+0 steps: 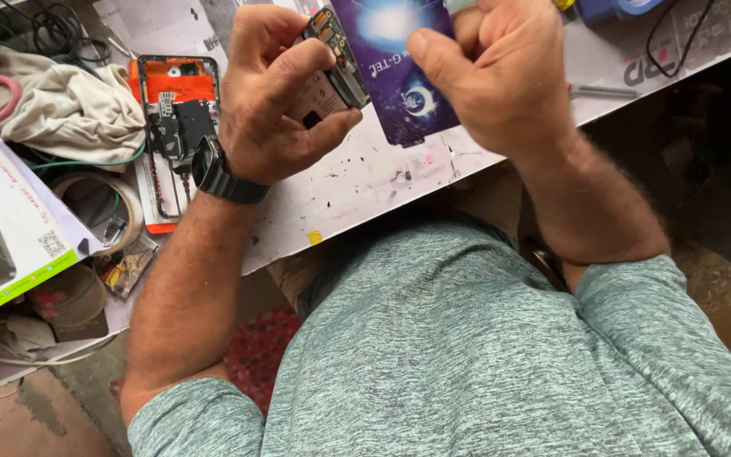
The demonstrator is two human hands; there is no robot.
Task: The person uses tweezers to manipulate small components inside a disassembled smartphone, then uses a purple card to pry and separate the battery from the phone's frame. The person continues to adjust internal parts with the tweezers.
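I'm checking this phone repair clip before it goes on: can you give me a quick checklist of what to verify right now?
1. Left hand has a firm grip on the small circuit module: ok.
2. Right hand is closed over a tool: cannot tell which; only a pale tip shows.
3. Tool tip on the module: cannot tell, hidden.
4. Opened phone with orange frame lies flat on the white table: ok.
5. Purple card under the hands lies flat: ok.

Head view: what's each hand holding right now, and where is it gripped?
Left hand grips a small circuit-board part by its long edges, thumb below, fingers above. Right hand is fisted around something light-coloured, mostly hidden.
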